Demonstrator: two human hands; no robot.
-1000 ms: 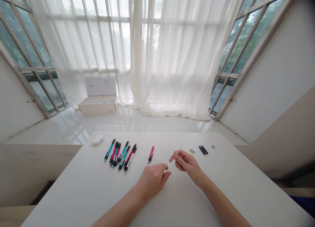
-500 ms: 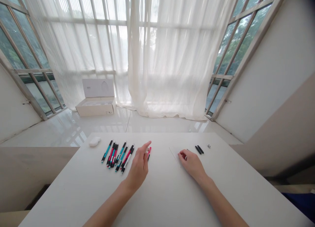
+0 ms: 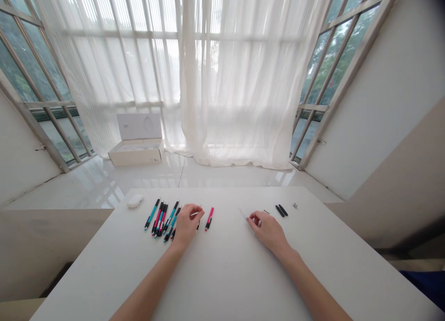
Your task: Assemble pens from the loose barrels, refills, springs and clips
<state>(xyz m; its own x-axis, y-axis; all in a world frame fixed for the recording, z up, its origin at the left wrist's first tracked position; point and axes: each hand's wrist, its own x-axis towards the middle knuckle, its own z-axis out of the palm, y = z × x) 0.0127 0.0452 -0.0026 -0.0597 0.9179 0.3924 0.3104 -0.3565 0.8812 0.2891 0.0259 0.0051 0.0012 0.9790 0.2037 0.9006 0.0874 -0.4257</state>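
Observation:
My left hand (image 3: 188, 224) is closed in a pinch at the right end of a row of click pens (image 3: 159, 220) with black, teal and pink barrels. A pale sliver shows at its fingertips, too small to name, and a dark tip shows just below. Right of that hand lies a pink and black pen part (image 3: 209, 218). My right hand (image 3: 267, 229) rests on the table, its thumb and fingers closed over a thin whitish pen refill (image 3: 242, 213), whose upper end sticks out. A small spring (image 3: 266, 212) lies just beyond its knuckles.
Two black pen grips (image 3: 281, 210) and small metal tips (image 3: 295, 205) lie at the right on the white table (image 3: 222, 274). A white earbud case (image 3: 135, 201) sits at the far left corner. An open box (image 3: 136, 152) stands on the ledge by the curtain.
My left hand has moved left and its fingers have closed into a pinch, uncovering the pink pen part. My right hand has shifted slightly left, onto the refill.

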